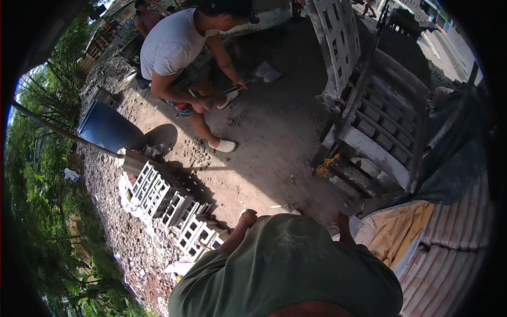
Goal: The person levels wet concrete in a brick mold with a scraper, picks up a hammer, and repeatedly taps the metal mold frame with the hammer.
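My left hand (247,217) is closed in front of my green shirt (285,259), beside a small white thing. What it holds, if anything, is hidden. My right hand (342,218) hangs in shadow on the other side of my body, its fingers too dark to make out. Close to my left arm stand stacked grey hollow concrete blocks (199,232). On the ground just ahead of me lies a thin pale stick (282,206). Ahead and to the left, a person in a white shirt (171,45) bends over, both hands on a shovel (266,73).
A block-moulding machine (377,132) with a slotted metal panel (338,37) stands at right. Stacked sacks (449,259) and a tan tarp (406,232) lie near my right side. A blue drum (108,127) is at left, by gravel (127,238) and green plants (42,211).
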A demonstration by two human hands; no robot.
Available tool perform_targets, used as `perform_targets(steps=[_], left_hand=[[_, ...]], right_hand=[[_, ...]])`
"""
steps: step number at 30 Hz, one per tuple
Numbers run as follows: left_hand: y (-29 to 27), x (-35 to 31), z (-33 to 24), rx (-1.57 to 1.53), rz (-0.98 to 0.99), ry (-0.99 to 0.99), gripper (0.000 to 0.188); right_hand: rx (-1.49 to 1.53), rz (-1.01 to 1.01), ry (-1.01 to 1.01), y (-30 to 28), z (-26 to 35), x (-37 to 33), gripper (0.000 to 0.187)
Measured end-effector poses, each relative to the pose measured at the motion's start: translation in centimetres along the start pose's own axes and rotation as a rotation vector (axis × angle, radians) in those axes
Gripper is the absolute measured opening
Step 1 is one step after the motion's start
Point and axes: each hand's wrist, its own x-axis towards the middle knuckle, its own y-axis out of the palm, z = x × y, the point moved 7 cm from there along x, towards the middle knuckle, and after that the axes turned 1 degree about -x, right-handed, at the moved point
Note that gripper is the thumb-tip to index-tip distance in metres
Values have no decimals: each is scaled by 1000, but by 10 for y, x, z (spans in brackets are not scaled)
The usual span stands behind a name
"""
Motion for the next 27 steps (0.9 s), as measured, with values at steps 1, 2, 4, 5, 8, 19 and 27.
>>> perform_targets(steps=[1,2,4,5,8,19,27], left_hand=[[0,2,-5,-47,-17,-69,20],[-4,3,-37,6,-18,-80,17],[-6,7,-73,-57,73,-72,16],[-11,2,-71,-46,67,-113,17],[-11,-6,-57,-66,29,-234,18],[-11,-4,-60,-34,11,-150,23],[-5,-2,-48,-59,20,-219,27]], right_hand=[[-319,3,-167,-4,-1,0,20],[-335,-13,-127,-6,-33,-8,20],[25,-17,-194,-13,-67,-20,21],[55,1,-206,0,-49,-17,21],[598,150,310,24,-28,-17,20],[432,72,293,-24,29,2,27],[657,111,286,-2,8,4,25]])
